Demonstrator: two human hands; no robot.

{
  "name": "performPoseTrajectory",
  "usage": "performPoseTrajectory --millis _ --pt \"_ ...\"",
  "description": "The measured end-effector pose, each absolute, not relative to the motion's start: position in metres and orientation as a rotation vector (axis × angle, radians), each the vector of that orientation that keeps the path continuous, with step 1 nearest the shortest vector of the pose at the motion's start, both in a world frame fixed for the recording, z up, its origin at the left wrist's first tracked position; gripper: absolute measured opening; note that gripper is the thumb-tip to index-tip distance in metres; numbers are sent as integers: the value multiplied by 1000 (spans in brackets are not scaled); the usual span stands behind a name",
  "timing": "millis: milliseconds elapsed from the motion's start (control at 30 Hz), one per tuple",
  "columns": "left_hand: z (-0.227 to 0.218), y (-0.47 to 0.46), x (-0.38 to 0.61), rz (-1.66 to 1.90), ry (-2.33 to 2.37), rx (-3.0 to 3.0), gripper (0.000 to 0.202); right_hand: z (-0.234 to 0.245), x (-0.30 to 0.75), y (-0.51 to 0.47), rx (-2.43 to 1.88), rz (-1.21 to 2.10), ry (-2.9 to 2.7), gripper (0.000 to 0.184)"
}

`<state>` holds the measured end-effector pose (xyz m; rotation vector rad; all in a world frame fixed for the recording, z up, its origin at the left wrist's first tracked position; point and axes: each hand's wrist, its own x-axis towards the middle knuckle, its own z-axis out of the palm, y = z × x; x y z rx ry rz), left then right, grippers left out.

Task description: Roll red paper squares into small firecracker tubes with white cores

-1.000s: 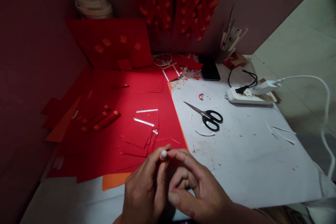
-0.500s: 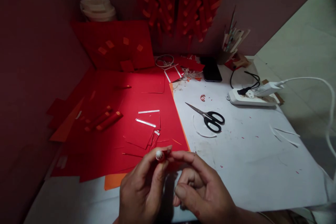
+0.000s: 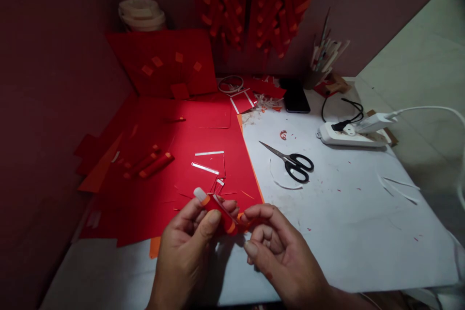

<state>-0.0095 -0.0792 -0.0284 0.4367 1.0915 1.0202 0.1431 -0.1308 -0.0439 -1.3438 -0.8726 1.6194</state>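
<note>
My left hand is closed around a red paper roll with orange bands near its ends, thumb pressed along its side. From the roll's upper left end a rounded white tip sticks out. A pale strip runs along the roll's far edge. My right hand is loosely curled at the lower right end, its index fingertip by a small red and orange bit there. Its thumb stands apart from the index finger. Beneath both hands lie red paper sheets and cut pieces with white strips.
Black-handled scissors lie on the white tabletop. Finished red rolls rest at left. Behind are a phone, a brush holder and a power strip. Red roll strings hang at the back.
My left hand has turned the roll from end-on to slanting sideways, so its red side and orange bands show. My right hand has moved slightly, staying near the roll's right end.
</note>
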Motion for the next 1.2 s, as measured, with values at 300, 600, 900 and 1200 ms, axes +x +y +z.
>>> performPoseTrajectory --millis 300,600,900,1200 --pt "-27 -82 -4 971 913 331 15 -47 137 -127 -1406 1547 -962 28" --pt "-35 -87 -3 969 893 484 19 -43 139 -126 -1464 1447 -931 20" --pt "-39 -89 -6 994 932 592 18 -50 140 -134 -1478 1278 -932 21" --pt "-42 -94 -9 998 894 636 16 -47 144 -133 -1355 1340 -950 14"
